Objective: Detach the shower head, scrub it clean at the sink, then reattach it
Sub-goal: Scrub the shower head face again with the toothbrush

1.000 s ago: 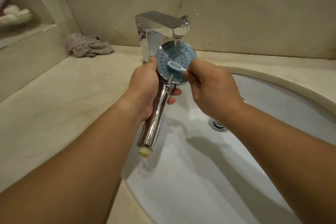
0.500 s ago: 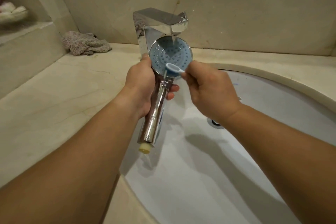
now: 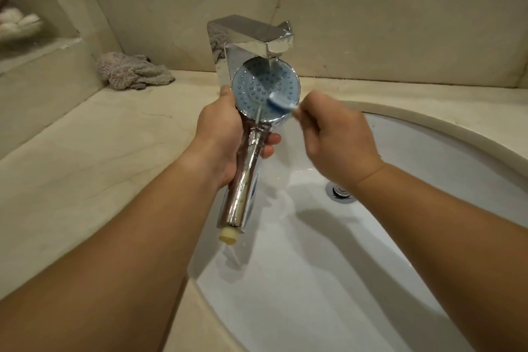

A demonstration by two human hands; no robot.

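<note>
Scrubbing the shower head (image 3: 264,94) under the running faucet (image 3: 251,37).

The left hand (image 3: 221,137) has its fingers wrapped around the chrome handle, below the faucet and above the sink (image 3: 328,280). The right hand (image 3: 334,137) pinches a toothbrush (image 3: 281,103), bristles on the blue face.

Chrome shower head (image 3: 248,180) with blue dotted face, white sink (image 3: 371,280), grey cloth (image 3: 133,75).

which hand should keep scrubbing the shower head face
Right. The right hand already holds the toothbrush against the blue face of the shower head, while the left hand grips its handle.
</note>
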